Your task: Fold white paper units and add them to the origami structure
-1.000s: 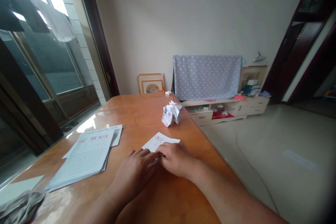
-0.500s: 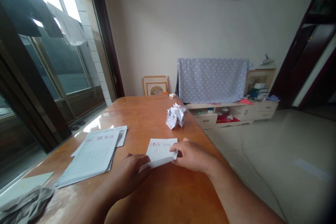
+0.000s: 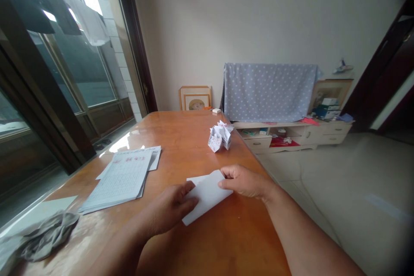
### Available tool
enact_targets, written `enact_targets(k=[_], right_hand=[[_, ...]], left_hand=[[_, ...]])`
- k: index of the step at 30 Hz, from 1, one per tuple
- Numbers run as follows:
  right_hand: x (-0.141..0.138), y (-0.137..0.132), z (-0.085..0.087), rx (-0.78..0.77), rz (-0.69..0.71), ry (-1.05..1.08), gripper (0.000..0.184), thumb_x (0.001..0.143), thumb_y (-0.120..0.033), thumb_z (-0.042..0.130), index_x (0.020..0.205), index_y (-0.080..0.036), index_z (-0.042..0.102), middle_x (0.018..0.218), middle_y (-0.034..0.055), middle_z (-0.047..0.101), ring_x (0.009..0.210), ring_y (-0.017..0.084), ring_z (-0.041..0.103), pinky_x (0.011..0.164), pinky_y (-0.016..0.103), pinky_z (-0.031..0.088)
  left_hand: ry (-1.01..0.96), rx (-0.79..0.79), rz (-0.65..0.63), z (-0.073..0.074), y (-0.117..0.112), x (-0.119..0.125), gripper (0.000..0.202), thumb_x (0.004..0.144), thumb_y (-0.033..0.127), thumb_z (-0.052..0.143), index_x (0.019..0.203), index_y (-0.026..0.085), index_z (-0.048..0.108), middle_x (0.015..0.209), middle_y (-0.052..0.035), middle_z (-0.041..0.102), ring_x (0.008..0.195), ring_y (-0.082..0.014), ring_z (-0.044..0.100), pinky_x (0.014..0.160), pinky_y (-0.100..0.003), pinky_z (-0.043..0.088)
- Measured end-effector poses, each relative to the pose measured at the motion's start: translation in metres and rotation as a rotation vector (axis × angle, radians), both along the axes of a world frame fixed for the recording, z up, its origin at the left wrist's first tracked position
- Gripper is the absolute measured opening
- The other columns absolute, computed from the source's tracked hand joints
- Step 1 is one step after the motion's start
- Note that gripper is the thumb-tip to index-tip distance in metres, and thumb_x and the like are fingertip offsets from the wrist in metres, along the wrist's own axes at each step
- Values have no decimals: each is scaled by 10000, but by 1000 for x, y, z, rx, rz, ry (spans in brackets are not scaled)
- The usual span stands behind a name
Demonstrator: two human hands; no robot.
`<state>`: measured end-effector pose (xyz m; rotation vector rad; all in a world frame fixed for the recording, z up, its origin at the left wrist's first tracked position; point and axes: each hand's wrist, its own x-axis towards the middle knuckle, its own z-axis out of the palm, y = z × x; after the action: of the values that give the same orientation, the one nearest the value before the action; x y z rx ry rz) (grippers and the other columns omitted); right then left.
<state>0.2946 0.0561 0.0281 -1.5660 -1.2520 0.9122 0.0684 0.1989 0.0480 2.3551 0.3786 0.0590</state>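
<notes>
A sheet of paper is held between my two hands above the near part of the wooden table, its blank white side folded up toward me. My left hand pinches its left edge between thumb and fingers. At the upper right corner, the thumb and fingers of my right hand are closed on the same sheet. A strip of the sheet's far part shows behind the raised flap; the rest of that side is hidden. Beyond my hands stands a cluster of folded paper pieces with printing on them.
To the left lies a stack of written sheets. A grey cloth and a pale sheet are at the near left edge. A small white box sits at the far end. A low cabinet stands beyond the table's right side.
The near part of the paper has been lifted and folded over, so its blank side now covers most of the red-marked face. The camera view has tilted slightly down and turned left.
</notes>
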Motion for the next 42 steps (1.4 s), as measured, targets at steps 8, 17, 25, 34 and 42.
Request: enact_targets(k=[8,17,25,34,42], right_hand=[[14,23,-41,-163,-232,-59,125,730,-251,568,798,-169,634,674,-20,588,578,120,489,521,223,350],[25,28,-62,-244,-369,-297,57,689,-228,593,685,-184,559,621,-29,556,564,115,465,508,233,252],[27,24,-56,-324,-451,-662,94,734,-247,603,676,-189,557,657,-10,604,599,120,474,538,273,194],[22,26,-53,-317,-425,-700,178,783,-317,596,667,-199,530,644,-15,593,585,121,480,530,275,191],[21,26,-52,-341,-426,-654,141,787,-307,639,712,-200,584,655,-2,596,598,132,469,552,278,196]], left_hand=[[-352,477,89,-21,1,12,292,993,299,477,1238,225,617,1214,-89,662,1106,-251,606,950,-407,489],[-230,540,-161,-38,-21,27,335,979,249,506,1282,248,648,1285,-56,684,1151,-255,631,1031,-437,492],[-117,587,-151,-41,-22,29,385,972,283,514,1332,207,629,1371,-79,641,1258,-282,593,1109,-464,463],[-16,576,-106,-38,-25,30,382,962,299,522,1312,186,626,1344,-103,651,1230,-293,604,1056,-458,515],[-19,563,-106,-39,-26,30,389,943,278,560,1317,187,617,1325,-106,657,1189,-293,614,1036,-469,525]])
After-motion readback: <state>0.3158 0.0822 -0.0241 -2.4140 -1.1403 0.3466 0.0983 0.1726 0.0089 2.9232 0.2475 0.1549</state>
